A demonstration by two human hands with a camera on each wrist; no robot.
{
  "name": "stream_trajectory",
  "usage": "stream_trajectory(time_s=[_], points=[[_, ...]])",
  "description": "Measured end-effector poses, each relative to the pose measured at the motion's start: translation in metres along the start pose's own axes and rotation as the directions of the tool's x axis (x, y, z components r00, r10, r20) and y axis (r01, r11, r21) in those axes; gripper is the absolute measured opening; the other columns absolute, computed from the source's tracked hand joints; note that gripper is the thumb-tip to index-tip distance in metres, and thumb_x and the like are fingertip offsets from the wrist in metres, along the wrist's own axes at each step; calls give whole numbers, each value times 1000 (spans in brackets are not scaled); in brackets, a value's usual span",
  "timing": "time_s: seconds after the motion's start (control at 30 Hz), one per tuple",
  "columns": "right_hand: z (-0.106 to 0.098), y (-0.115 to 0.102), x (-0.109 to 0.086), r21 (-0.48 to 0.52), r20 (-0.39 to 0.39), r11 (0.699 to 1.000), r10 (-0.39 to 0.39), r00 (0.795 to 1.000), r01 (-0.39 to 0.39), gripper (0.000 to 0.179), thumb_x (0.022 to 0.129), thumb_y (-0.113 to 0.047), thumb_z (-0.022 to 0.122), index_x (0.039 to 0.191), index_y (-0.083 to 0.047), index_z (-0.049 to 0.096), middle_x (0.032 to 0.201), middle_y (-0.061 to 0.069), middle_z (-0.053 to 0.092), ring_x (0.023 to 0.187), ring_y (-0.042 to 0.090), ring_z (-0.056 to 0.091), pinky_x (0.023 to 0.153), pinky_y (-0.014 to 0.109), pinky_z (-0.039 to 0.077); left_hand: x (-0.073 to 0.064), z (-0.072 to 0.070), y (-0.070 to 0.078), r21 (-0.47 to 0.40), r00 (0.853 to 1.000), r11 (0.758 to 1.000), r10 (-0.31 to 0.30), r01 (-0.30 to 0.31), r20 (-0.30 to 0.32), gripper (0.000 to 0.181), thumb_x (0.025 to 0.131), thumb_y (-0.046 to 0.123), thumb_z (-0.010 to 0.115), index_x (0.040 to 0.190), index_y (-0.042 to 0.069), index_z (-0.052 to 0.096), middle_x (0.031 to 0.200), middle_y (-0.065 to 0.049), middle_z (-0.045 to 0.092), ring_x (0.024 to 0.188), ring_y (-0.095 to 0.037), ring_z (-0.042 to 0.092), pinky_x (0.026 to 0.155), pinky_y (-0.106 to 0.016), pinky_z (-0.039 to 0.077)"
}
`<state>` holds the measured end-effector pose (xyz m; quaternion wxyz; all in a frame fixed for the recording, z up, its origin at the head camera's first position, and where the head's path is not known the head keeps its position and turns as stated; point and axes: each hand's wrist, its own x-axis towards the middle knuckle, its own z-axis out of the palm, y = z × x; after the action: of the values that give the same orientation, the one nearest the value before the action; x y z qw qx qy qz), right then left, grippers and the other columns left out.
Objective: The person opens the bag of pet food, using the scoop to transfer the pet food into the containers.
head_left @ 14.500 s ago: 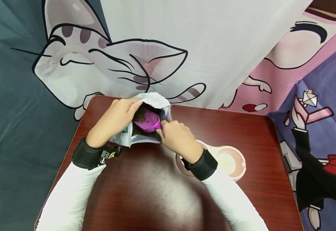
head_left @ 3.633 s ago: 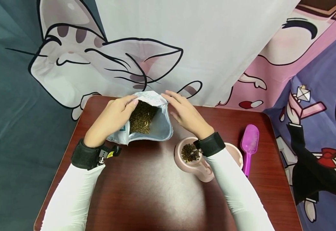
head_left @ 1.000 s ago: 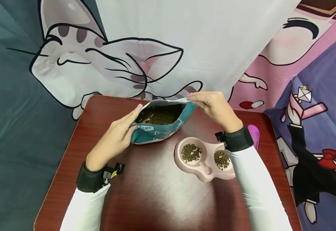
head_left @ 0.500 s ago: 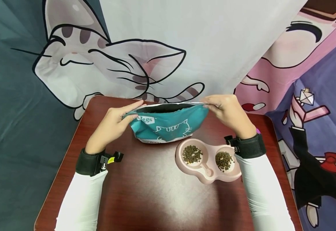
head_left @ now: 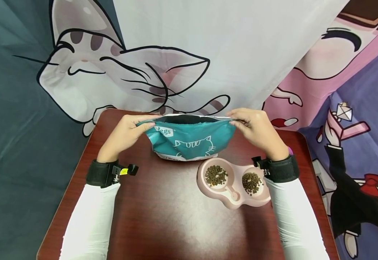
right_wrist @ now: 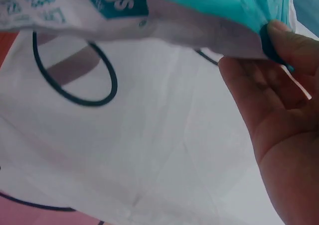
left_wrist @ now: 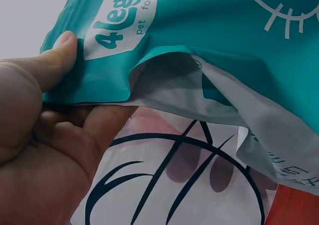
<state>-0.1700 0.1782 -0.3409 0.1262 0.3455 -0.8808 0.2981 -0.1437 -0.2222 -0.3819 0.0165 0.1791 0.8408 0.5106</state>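
Observation:
A teal and white pet food bag [head_left: 192, 141] with a cat drawing stands near the back of the table, its mouth a narrow dark slit. My left hand [head_left: 122, 137] pinches the left top corner between thumb and fingers; the left wrist view shows the thumb [left_wrist: 62, 48] on the teal front beside the printed label. The right top corner is pinched by my right hand [head_left: 257, 130], its thumb [right_wrist: 291, 43] on the teal side in the right wrist view. The kibble inside the bag is hidden from the head view.
In front of the bag's right end sits a pink double bowl [head_left: 231, 187], brown kibble [head_left: 215, 175] in both hollows. A bit of the purple scoop [head_left: 290, 151] shows behind my right wrist. Printed cloths [head_left: 241, 54] hang behind the brown table [head_left: 163, 224].
The purple scoop was laid down at the right and both bowl hollows got kibble. Both hands now hold the bag's top corners, pulled apart, and its wide mouth has narrowed to a slit.

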Motion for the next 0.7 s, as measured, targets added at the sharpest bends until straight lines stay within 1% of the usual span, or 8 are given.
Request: stream_trajectory(time_s=[0.03, 0.07, 0.13, 0.27, 0.37, 0.5, 0.6, 0.7], points=[[1, -1, 0, 3, 7, 1000, 9, 1000, -9, 19, 91, -2, 77, 108, -8, 80, 112, 6, 78, 102, 23, 74, 85, 39, 58, 1, 1, 0, -1, 1000, 1000, -7, 7, -1, 31, 104, 18, 64, 134, 13, 71, 131, -4, 72, 91, 0, 63, 76, -10, 47], [1, -2, 1, 6, 14, 1000, 17, 1000, -17, 19, 92, -2, 76, 109, -8, 79, 114, 5, 77, 104, 22, 73, 86, 39, 58, 1, 2, 1, 3, 1000, 1000, -12, 12, -1, 31, 104, 18, 64, 133, 12, 71, 131, -6, 72, 107, -3, 64, 87, -11, 47], [2, -6, 2, 21, 30, 999, 26, 999, -27, 21, 93, -3, 75, 112, -9, 78, 116, 5, 76, 107, 21, 72, 86, 38, 60, 3, 5, 2, 16, 1000, 1000, -15, 15, -8, 31, 104, 19, 64, 132, 10, 71, 131, -8, 72, 124, -12, 63, 100, -14, 48], [7, -12, 6, 40, 24, 999, -16, 1000, 15, 23, 92, -5, 78, 114, -8, 77, 113, 6, 76, 106, 20, 71, 85, 37, 61, 5, 8, 5, 44, 1000, 999, -11, 12, -25, 31, 103, 19, 65, 132, 7, 71, 131, -12, 71, 128, -23, 63, 107, -31, 50], [12, -11, 8, 25, -31, 997, -71, 997, 71, 16, 89, -4, 80, 104, -6, 78, 103, 8, 75, 94, 20, 70, 79, 34, 59, 5, 7, 4, 32, 999, 999, -20, 21, -27, 31, 103, 18, 65, 131, 6, 71, 131, -11, 71, 127, -22, 63, 105, -27, 51], [14, -9, 7, -13, -102, 995, -97, 990, 96, 8, 86, -5, 83, 90, -4, 76, 91, 8, 71, 80, 18, 63, 71, 30, 51, 4, 5, 3, 22, 999, 999, -29, 29, -16, 31, 103, 18, 65, 132, 6, 71, 130, -11, 72, 125, -22, 64, 97, -11, 47], [14, -8, 6, -42, -121, 995, -96, 988, 91, 9, 85, -6, 83, 86, -4, 74, 88, 7, 70, 78, 18, 61, 70, 29, 49, 3, 3, 1, 37, 999, 999, -36, 37, -24, 31, 103, 18, 65, 131, 7, 72, 130, -11, 72, 126, -23, 64, 98, -11, 46], [14, -7, 7, -72, -127, 993, -100, 987, 92, 10, 87, -6, 81, 85, -3, 73, 88, 8, 69, 81, 20, 63, 73, 31, 51, 3, 1, -1, 42, 999, 999, -26, 27, -30, 30, 103, 18, 65, 130, 10, 73, 130, -8, 72, 127, -20, 63, 100, -11, 45]])
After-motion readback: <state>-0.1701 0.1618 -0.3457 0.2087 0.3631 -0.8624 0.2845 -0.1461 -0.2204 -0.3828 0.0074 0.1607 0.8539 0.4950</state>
